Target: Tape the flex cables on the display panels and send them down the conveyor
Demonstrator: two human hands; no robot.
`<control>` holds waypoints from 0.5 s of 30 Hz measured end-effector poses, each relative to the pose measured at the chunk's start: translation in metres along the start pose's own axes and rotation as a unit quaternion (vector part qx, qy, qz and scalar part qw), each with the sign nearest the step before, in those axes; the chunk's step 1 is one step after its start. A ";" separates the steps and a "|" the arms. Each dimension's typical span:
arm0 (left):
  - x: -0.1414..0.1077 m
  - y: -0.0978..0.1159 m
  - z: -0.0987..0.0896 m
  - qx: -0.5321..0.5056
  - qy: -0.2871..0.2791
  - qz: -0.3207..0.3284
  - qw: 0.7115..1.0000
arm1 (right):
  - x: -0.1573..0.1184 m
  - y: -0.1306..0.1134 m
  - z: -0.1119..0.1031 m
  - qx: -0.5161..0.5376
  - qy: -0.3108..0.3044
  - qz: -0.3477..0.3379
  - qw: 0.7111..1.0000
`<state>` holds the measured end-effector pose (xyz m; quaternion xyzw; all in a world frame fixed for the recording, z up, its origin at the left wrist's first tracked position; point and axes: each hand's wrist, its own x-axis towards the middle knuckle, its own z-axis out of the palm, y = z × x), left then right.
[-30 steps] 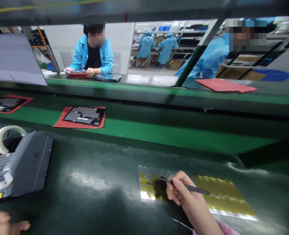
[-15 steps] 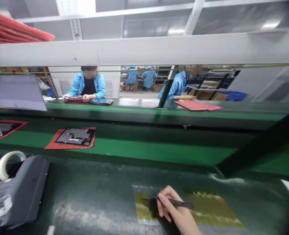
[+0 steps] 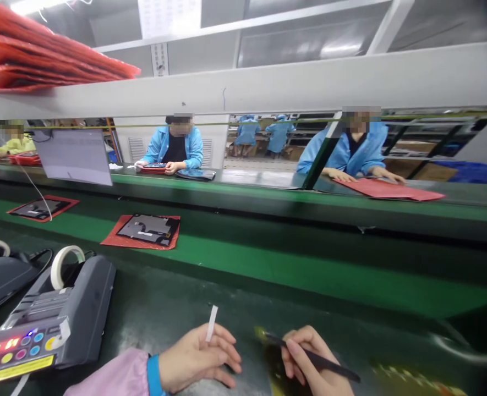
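Note:
My right hand [image 3: 315, 360] is closed around black tweezers [image 3: 329, 363], its fingers pinching them near the tips. A small yellow film piece [image 3: 260, 333] shows at the tweezer tips. My left hand [image 3: 202, 357] is to the left, palm down, fingers loosely apart. A short white strip of tape [image 3: 212, 323] stands up from its index finger and appears stuck there. Under and beside my right hand lies a sheet with yellow film [image 3: 416, 379], partly covered by the hand and cut off by the lower edge.
A grey tape dispenser [image 3: 90, 308] with a tape roll [image 3: 64, 267] stands at left, another beside it. On the green conveyor [image 3: 235, 256], dark flat panels [image 3: 148, 229] lie on red bags. Opposite, people in blue work. A red bag stack [image 3: 53, 58] sits on the shelf.
My left hand has come into view with the white tape strip on it. The view has turned left. The tweezer tips, with a yellow piece, now show left of my right hand.

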<state>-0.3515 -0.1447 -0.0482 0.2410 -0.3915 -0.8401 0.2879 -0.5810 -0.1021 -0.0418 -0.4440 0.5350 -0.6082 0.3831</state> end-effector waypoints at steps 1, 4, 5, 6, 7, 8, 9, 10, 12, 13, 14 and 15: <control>0.001 -0.001 -0.001 -0.005 0.006 0.006 1.000 | 0.005 0.001 0.004 -0.004 0.000 0.001 1.000; -0.001 -0.004 -0.007 -0.014 0.002 0.005 1.000 | 0.018 0.005 0.015 -0.008 -0.018 0.004 1.000; -0.002 -0.005 -0.008 -0.016 -0.001 0.002 1.000 | 0.022 0.007 0.019 -0.006 -0.033 0.012 0.999; -0.002 -0.005 -0.010 -0.018 -0.003 0.000 1.000 | 0.025 0.009 0.021 -0.004 -0.048 0.022 0.999; -0.003 -0.006 -0.011 -0.020 -0.004 -0.001 1.000 | 0.027 0.010 0.023 -0.004 -0.063 0.034 0.997; -0.003 -0.007 -0.011 -0.023 -0.004 -0.001 1.000 | 0.028 0.012 0.024 -0.004 -0.073 0.046 0.996; -0.002 -0.007 -0.011 -0.025 -0.002 -0.001 1.000 | 0.029 0.013 0.024 -0.004 -0.077 0.055 0.996; -0.002 -0.008 -0.011 -0.026 0.001 0.000 1.000 | 0.028 0.014 0.023 -0.005 -0.076 0.062 0.995; -0.002 -0.010 -0.010 -0.024 0.007 0.001 1.000 | 0.026 0.017 0.018 -0.006 -0.073 0.071 0.995; -0.002 -0.010 -0.010 -0.018 0.008 0.001 1.000 | 0.025 0.020 0.015 -0.008 -0.072 0.078 0.994; -0.002 -0.010 -0.010 -0.009 0.008 0.000 1.000 | 0.024 0.023 0.011 -0.013 -0.070 0.086 0.994; -0.002 -0.009 -0.011 0.002 0.007 -0.002 1.000 | 0.025 0.027 0.008 -0.021 -0.071 0.098 0.992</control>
